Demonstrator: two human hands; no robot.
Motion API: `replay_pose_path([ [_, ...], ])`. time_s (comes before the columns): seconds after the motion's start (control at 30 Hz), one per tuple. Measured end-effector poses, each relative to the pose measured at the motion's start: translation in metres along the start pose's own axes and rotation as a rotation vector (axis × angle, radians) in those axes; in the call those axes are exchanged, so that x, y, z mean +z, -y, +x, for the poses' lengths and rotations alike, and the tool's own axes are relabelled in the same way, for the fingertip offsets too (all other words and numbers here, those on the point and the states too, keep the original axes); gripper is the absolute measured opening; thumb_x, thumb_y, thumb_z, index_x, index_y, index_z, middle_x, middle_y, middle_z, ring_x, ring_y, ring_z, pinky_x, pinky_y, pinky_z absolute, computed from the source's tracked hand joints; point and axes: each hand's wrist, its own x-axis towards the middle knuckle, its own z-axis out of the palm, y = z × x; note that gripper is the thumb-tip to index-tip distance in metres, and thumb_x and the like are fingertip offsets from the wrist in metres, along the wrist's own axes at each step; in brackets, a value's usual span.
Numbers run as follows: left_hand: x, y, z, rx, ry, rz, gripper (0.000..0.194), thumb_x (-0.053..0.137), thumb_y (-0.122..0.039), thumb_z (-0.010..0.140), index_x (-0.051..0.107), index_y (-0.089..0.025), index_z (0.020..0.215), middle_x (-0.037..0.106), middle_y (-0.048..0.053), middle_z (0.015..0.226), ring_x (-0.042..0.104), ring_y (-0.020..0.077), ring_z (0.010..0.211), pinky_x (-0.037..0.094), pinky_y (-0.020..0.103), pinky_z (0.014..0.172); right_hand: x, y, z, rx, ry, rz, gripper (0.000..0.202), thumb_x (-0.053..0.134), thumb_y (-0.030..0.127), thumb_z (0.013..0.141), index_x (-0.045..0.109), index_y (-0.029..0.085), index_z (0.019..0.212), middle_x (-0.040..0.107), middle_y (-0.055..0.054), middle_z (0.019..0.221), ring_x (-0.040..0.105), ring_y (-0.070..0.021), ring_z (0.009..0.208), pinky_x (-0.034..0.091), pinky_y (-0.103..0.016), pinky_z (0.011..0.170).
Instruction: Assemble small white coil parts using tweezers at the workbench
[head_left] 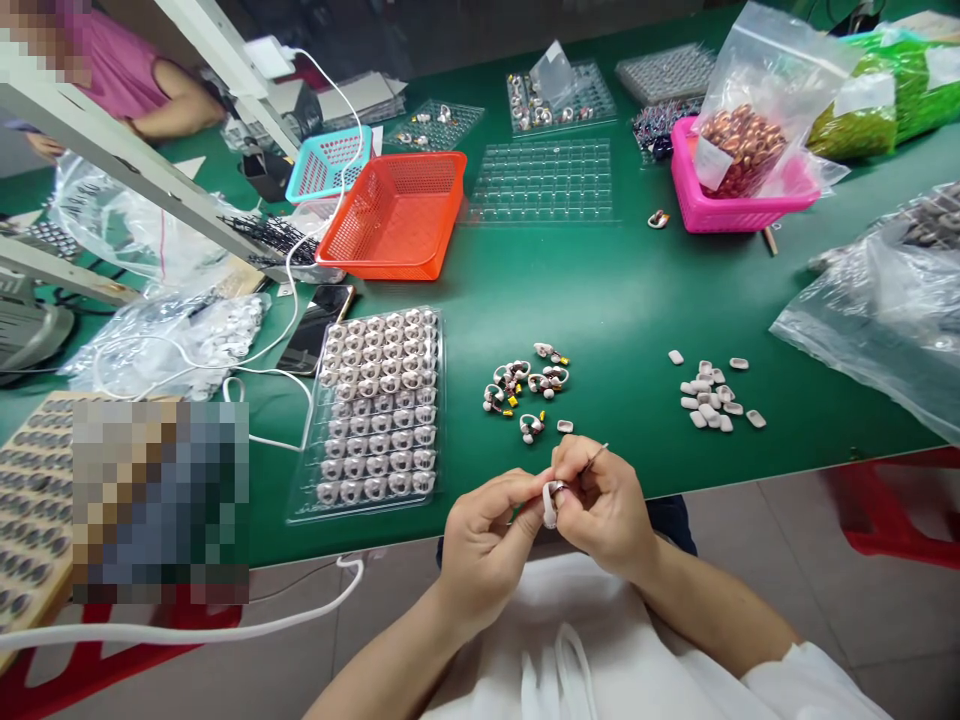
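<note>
Just past the table's near edge, my left hand [491, 540] pinches a small white curved piece [550, 505] between thumb and fingers. My right hand [604, 505] meets it from the other side, its fingers closed on the same piece, with a thin dark pointed thing [598, 456] sticking out above them. Beyond my hands lie several small white ring-shaped assemblies [532, 428] with yellow tabs, and one loose pale cap [565, 426]. More pale caps [705, 400] are scattered to the right. A clear tray [300, 505] filled with rows of pale parts stands on the left.
Across the green table [555, 290] are an orange basket [412, 225], a blue basket [330, 165], a pink basket [727, 215] with a bag of copper-coloured parts, clear trays [544, 180] and plastic bags [892, 300]. A white cable [262, 440] runs at left. Another person's arm [176, 105] shows far left.
</note>
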Motion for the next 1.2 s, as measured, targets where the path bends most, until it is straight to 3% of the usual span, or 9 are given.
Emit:
replay_pose_path([
  [0.27, -0.013, -0.010, 0.010, -0.257, 0.074, -0.003, 0.021, 0.072, -0.021, 0.087, 0.079, -0.024, 0.107, 0.080, 0.006, 0.100, 0.074, 0.0182, 0.091, 0.057, 0.022, 0.082, -0.013, 0.023, 0.016, 0.208, 0.185, -0.139, 0.014, 0.058, 0.018, 0.081, 0.046, 0.021, 0.074, 0.046, 0.003, 0.071, 0.041, -0.0110, 0.059, 0.033, -0.025, 0.053],
  [0.43, -0.017, -0.010, 0.012, -0.377, 0.020, -0.192, 0.015, 0.076, -0.025, 0.085, 0.080, -0.022, 0.099, 0.080, 0.004, 0.088, 0.072, 0.0145, 0.077, 0.058, 0.021, 0.074, -0.030, 0.035, 0.020, 0.270, 0.360, -0.113, 0.005, 0.062, 0.022, 0.086, 0.059, 0.019, 0.088, 0.044, 0.004, 0.071, 0.039, -0.0111, 0.062, 0.033, -0.024, 0.055],
  [0.53, -0.019, -0.008, 0.013, -0.445, 0.005, -0.331, 0.014, 0.078, -0.028, 0.083, 0.079, -0.021, 0.094, 0.080, 0.004, 0.084, 0.070, 0.0134, 0.073, 0.057, 0.020, 0.070, -0.040, 0.033, 0.018, 0.298, 0.335, -0.006, 0.012, 0.062, 0.029, 0.091, 0.062, 0.019, 0.096, 0.046, 0.003, 0.072, 0.040, -0.0113, 0.062, 0.033, -0.025, 0.056],
  [0.63, -0.019, -0.005, 0.014, -0.443, -0.011, -0.382, 0.012, 0.080, -0.027, 0.081, 0.079, -0.019, 0.090, 0.078, 0.004, 0.087, 0.068, 0.0119, 0.072, 0.055, 0.019, 0.070, -0.043, 0.028, 0.017, 0.355, 0.314, 0.022, 0.021, 0.062, 0.037, 0.093, 0.065, 0.017, 0.090, 0.049, 0.002, 0.070, 0.040, -0.0110, 0.061, 0.031, -0.025, 0.056],
  [0.73, -0.017, -0.003, 0.016, -0.406, 0.017, -0.351, 0.010, 0.078, -0.023, 0.082, 0.079, -0.020, 0.091, 0.074, 0.003, 0.090, 0.066, 0.0112, 0.076, 0.054, 0.018, 0.071, -0.039, 0.024, 0.019, 0.422, 0.386, 0.046, 0.031, 0.064, 0.044, 0.091, 0.065, 0.014, 0.082, 0.053, 0.001, 0.069, 0.042, -0.0109, 0.062, 0.032, -0.025, 0.057],
  [0.97, -0.011, -0.009, 0.017, -0.301, 0.037, -0.174, 0.009, 0.074, -0.024, 0.085, 0.079, -0.022, 0.092, 0.073, 0.005, 0.093, 0.067, 0.0169, 0.084, 0.056, 0.024, 0.074, -0.030, 0.011, 0.022, 0.625, 0.414, 0.366, 0.039, 0.081, 0.047, 0.075, 0.061, 0.013, 0.078, 0.050, 0.004, 0.063, 0.035, -0.0060, 0.052, 0.022, -0.022, 0.047],
  [1.07, -0.009, -0.011, 0.016, -0.286, -0.002, -0.101, 0.010, 0.075, -0.026, 0.084, 0.079, -0.020, 0.092, 0.075, 0.005, 0.088, 0.068, 0.0170, 0.080, 0.056, 0.024, 0.073, -0.026, 0.007, 0.017, 0.638, 0.374, 0.427, 0.038, 0.083, 0.044, 0.073, 0.059, 0.014, 0.078, 0.047, 0.005, 0.062, 0.033, -0.0059, 0.052, 0.021, -0.022, 0.047],
  [1.2, -0.006, -0.007, 0.014, -0.261, -0.072, -0.123, 0.011, 0.077, -0.026, 0.082, 0.079, -0.019, 0.090, 0.076, 0.006, 0.085, 0.070, 0.0173, 0.080, 0.057, 0.025, 0.075, -0.021, 0.011, 0.011, 0.552, 0.297, 0.306, 0.035, 0.080, 0.043, 0.076, 0.058, 0.016, 0.077, 0.044, 0.005, 0.064, 0.033, -0.0077, 0.056, 0.025, -0.023, 0.051],
])
